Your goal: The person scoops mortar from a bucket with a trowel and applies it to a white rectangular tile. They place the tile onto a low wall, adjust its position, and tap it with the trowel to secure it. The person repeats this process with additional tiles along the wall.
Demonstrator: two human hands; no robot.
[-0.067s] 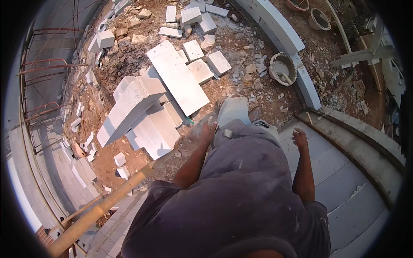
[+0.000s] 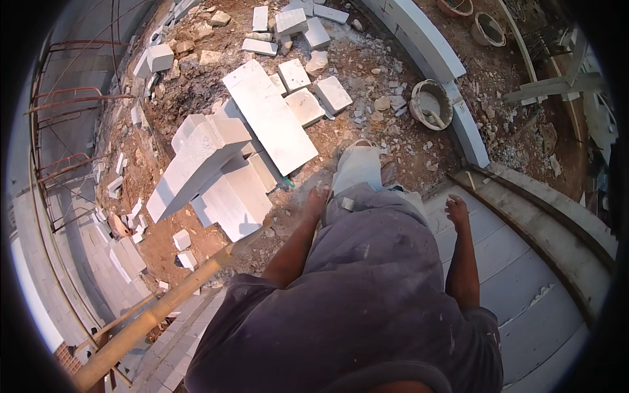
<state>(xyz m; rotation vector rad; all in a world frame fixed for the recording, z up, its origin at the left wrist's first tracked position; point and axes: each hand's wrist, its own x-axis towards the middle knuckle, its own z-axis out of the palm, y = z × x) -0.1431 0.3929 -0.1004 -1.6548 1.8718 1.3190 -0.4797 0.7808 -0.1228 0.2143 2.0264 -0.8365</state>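
head view: white slab [image 2: 270, 118], long axis toward left hand [image 2: 318, 198], fingers open; right hand [image 2: 457, 211] half-open.

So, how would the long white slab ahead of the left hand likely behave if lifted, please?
The slab should stay stiff: its straight edges show no sag. Its length suggests an awkward, possibly heavy lift. Its edges might chip, given the pale fragments scattered nearby.

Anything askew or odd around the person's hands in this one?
Yes: to the left of the left hand, white blocks lie heaped at mismatched angles rather than squared up, and smaller white chunks are strewn on the dirt. Whether any are damaged is unclear.
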